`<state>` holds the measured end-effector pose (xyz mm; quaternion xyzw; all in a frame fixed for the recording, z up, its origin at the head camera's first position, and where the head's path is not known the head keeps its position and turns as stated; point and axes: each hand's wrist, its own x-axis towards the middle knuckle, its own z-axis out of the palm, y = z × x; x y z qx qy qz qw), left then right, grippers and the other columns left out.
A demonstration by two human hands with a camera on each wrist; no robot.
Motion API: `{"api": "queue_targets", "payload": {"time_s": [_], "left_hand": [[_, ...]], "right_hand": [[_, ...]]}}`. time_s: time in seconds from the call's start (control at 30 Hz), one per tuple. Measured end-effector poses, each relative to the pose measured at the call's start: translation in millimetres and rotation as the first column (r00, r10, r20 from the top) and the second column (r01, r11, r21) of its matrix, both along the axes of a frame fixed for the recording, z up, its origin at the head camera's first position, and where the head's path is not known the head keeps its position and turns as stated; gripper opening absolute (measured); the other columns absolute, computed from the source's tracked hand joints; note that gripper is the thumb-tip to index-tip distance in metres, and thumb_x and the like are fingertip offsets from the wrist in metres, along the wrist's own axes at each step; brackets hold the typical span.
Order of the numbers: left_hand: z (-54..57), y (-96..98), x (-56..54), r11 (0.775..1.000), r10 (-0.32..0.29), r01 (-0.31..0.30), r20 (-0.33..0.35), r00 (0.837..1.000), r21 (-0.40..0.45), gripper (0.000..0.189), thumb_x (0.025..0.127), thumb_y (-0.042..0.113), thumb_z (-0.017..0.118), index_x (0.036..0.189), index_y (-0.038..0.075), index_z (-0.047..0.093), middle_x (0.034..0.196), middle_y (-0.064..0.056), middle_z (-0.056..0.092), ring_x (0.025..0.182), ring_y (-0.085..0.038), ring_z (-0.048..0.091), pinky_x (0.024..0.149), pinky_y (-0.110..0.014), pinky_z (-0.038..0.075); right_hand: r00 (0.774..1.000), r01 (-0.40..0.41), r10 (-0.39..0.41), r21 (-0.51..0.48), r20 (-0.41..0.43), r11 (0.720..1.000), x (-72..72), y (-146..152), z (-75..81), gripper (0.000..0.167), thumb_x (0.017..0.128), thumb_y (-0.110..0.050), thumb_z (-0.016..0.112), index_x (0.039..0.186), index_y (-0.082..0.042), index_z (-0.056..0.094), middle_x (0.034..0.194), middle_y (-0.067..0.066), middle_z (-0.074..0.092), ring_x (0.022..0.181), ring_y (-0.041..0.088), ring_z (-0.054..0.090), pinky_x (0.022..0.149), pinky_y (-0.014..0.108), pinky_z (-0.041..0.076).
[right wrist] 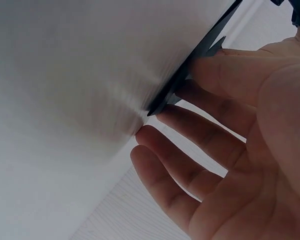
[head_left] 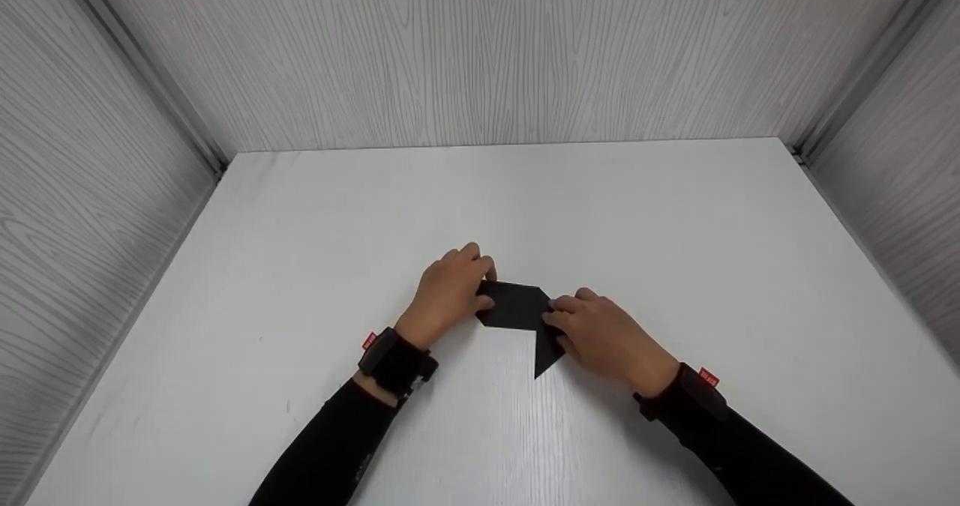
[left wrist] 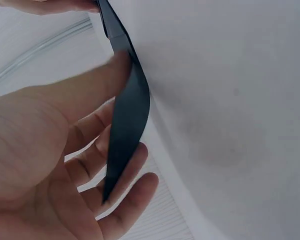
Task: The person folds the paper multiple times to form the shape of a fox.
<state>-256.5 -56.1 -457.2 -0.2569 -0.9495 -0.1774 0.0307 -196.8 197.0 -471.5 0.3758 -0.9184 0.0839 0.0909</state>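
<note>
A folded piece of black paper spans the space between both hands, over the middle of the white table. Its wide part runs level, and a pointed flap hangs toward the near side at the right end. My left hand pinches the left end, thumb on the near face and fingers behind. In the left wrist view the paper looks thin and slightly bowed. The right hand grips the right end between thumb and fingers. From the right wrist, the folded layers appear edge-on, with the lower fingers loosely extended below them.
The white tabletop extends around the hands. A wood-grain panel rises at the back, with side panels at the left and right. Each wrist wears a black strapped device.
</note>
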Motion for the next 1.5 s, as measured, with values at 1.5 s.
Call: {"api": "queue_targets", "payload": {"time_s": [1.5], "left_hand": [[10.1, 0.9, 15.5, 0.947, -0.287, 0.232, 0.264, 0.921, 0.222, 0.007, 0.101, 0.011, 0.073, 0.105, 0.013, 0.067, 0.097, 0.001, 0.074, 0.083, -0.013, 0.059, 0.078, -0.032, 0.049]], "right_hand": [[0.997, -0.042, 0.046, 0.061, -0.066, 0.997, 0.7, 0, -5.3, 0.030, 0.095, 0.001, 0.072, 0.125, 0.003, 0.072, 0.134, 0.022, 0.070, 0.107, 0.033, 0.065, 0.092, 0.037, 0.057]]}}
